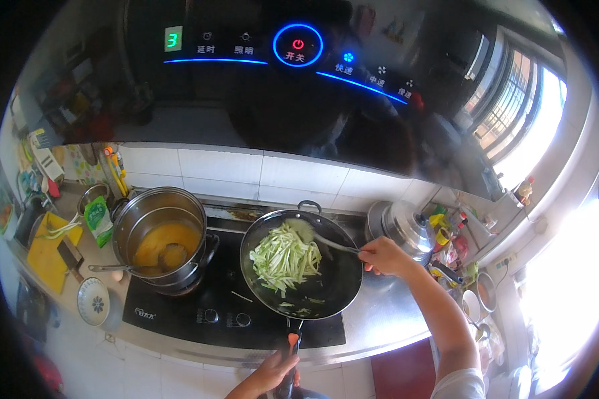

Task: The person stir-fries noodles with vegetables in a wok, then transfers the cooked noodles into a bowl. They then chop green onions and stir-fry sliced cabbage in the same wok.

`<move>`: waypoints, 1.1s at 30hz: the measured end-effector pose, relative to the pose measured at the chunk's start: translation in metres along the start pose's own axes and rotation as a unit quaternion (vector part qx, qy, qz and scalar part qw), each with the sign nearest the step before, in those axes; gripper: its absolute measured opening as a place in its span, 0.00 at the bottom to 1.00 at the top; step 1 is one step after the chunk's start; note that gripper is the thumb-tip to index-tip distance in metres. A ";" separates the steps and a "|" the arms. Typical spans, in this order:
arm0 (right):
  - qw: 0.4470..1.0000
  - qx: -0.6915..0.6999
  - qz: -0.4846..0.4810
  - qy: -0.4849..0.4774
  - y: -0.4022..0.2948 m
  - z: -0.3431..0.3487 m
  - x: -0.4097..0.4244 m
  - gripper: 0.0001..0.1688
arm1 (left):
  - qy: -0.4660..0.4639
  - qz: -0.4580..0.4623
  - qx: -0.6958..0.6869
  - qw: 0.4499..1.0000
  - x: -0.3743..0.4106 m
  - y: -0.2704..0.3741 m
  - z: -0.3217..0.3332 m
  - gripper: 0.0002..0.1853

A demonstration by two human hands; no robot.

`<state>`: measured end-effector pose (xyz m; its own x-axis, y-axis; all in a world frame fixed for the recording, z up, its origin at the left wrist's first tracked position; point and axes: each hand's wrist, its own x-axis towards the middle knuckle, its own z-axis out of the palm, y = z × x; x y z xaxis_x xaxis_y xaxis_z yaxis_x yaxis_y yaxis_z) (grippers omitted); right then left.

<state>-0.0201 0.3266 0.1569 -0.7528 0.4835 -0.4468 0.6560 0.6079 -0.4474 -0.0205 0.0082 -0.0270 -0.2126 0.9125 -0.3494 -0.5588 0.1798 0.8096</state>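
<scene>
Near the bottom centre, my left hand (273, 371) grips the black and orange handle (293, 344) of a wok. The dark wok (339, 294) sits over the right side of the black gas hob, with pale green shredded vegetable (284, 259) heaped in its left half. My right hand (385, 257) is at the wok's right rim, closed around the handle of a metal spatula (335, 244). The spatula reaches left over the wok, its head against the upper right of the heap. A few loose shreds lie low in the wok, and one thin strip (241, 296) lies on the hob.
A tall steel pot (125, 234) of yellow-orange liquid with a ladle (112, 268) stands left on the hob (179, 319). Farther left are a cleaver (71, 257), yellow cutting board (47, 249), bowl (94, 301) and green packet (98, 221). A lidded steel pot (407, 224) stands right; a range hood (259, 109) overhangs.
</scene>
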 end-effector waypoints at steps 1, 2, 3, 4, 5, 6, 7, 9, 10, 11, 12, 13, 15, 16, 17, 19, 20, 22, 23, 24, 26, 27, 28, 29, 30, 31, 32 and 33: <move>1.000 -0.007 -0.027 -0.008 -0.001 0.004 0.004 0.13 | -0.003 -0.011 -0.004 1.000 0.000 0.002 0.001 0.14; 0.998 -0.014 -0.054 -0.015 0.002 0.004 0.005 0.13 | -0.008 -0.023 -0.008 1.000 0.000 0.007 0.002 0.13; 0.993 -0.046 -0.106 -0.008 0.005 0.006 0.006 0.14 | -0.008 -0.036 -0.013 0.999 -0.002 0.010 0.002 0.12; 0.985 -0.078 -0.157 0.001 0.010 0.005 0.003 0.15 | -0.005 -0.036 -0.014 0.999 -0.002 0.012 0.003 0.12; 0.972 -0.108 -0.206 0.011 0.015 0.004 0.000 0.16 | -0.003 -0.037 -0.015 0.999 -0.003 0.013 0.005 0.12; 0.960 -0.150 -0.236 0.028 0.019 0.000 -0.008 0.16 | 0.001 -0.038 -0.016 0.999 -0.004 0.016 0.006 0.12; 0.944 -0.192 -0.265 0.044 0.022 -0.006 -0.020 0.16 | 0.010 -0.041 -0.012 0.999 -0.005 0.019 0.007 0.13; 0.921 -0.269 -0.274 0.063 0.022 -0.021 -0.048 0.16 | 0.027 -0.047 -0.004 0.999 -0.009 0.025 0.010 0.14; 0.916 -0.305 -0.253 0.067 0.018 -0.031 -0.065 0.16 | 0.021 -0.048 -0.004 0.999 -0.009 0.027 0.009 0.13; 0.907 -0.342 -0.234 0.072 0.014 -0.041 -0.078 0.16 | 0.027 -0.056 -0.011 0.998 -0.007 0.025 0.009 0.13; 0.907 -0.345 -0.226 0.080 0.015 -0.052 -0.088 0.15 | 0.036 -0.062 -0.017 0.997 -0.007 0.022 0.008 0.13; 0.908 -0.350 -0.215 0.088 0.018 -0.064 -0.100 0.15 | 0.041 -0.067 -0.023 0.997 -0.006 0.020 0.008 0.13; 0.909 -0.368 -0.178 0.080 0.012 -0.078 -0.118 0.15 | 0.056 -0.015 0.013 0.998 -0.007 0.013 0.011 0.12; 0.909 -0.383 -0.155 0.062 0.006 -0.083 -0.123 0.15 | 0.070 0.013 0.029 0.997 -0.008 0.012 0.013 0.12; 0.907 -0.397 -0.133 0.043 0.001 -0.087 -0.126 0.15 | 0.076 0.015 0.022 0.997 -0.010 0.014 0.015 0.12; 0.891 -0.435 -0.126 0.022 -0.008 -0.079 -0.127 0.14 | 0.077 0.018 0.009 0.997 -0.011 0.022 0.020 0.12; 0.870 -0.476 -0.129 0.011 -0.010 -0.068 -0.118 0.14 | 0.074 0.017 0.008 0.997 -0.012 0.024 0.020 0.12; 0.857 -0.501 -0.119 0.007 -0.003 -0.037 -0.093 0.13 | 0.049 0.014 0.009 0.999 -0.010 0.027 0.020 0.12; 0.865 -0.486 -0.123 0.013 0.005 -0.023 -0.072 0.13 | 0.052 0.017 0.005 0.998 -0.010 0.025 0.021 0.12; 0.890 -0.432 -0.135 0.048 0.006 -0.022 -0.064 0.13 | 0.054 0.022 0.001 0.998 -0.010 0.024 0.020 0.12; 0.928 -0.318 -0.157 0.116 0.004 -0.023 -0.056 0.13 | 0.056 0.022 0.000 0.998 -0.008 0.019 0.017 0.11; 0.927 -0.308 -0.165 0.133 0.002 -0.027 -0.054 0.13 | 0.060 0.016 0.002 0.998 -0.007 0.015 0.016 0.11; 0.927 -0.298 -0.173 0.150 -0.001 -0.034 -0.052 0.14 | 0.063 0.010 0.003 0.998 -0.007 0.011 0.014 0.11; 0.925 -0.288 -0.182 0.166 -0.004 -0.038 -0.049 0.14 | 0.067 0.017 0.010 0.998 -0.007 0.007 0.012 0.11; 0.930 -0.284 -0.157 0.171 -0.006 -0.036 -0.044 0.13 | 0.067 0.024 0.018 0.997 -0.007 0.004 0.011 0.11; 0.925 -0.298 -0.158 0.174 0.004 -0.030 -0.031 0.14 | 0.064 0.031 0.027 0.997 -0.006 0.004 0.011 0.11; 0.920 -0.314 -0.151 0.181 0.023 -0.025 -0.017 0.14 | 0.053 0.033 0.018 0.998 -0.005 0.006 0.011 0.11; 0.914 -0.330 -0.150 0.185 0.035 -0.023 -0.011 0.15 | 0.047 0.035 0.008 0.998 -0.004 0.007 0.012 0.11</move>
<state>0.0098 0.3578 0.1638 -0.9407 0.3375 -0.0342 0.3320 0.9366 0.1117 -0.0139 0.0104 -0.0142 -0.3258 0.8843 -0.3345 -0.5275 0.1236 0.8405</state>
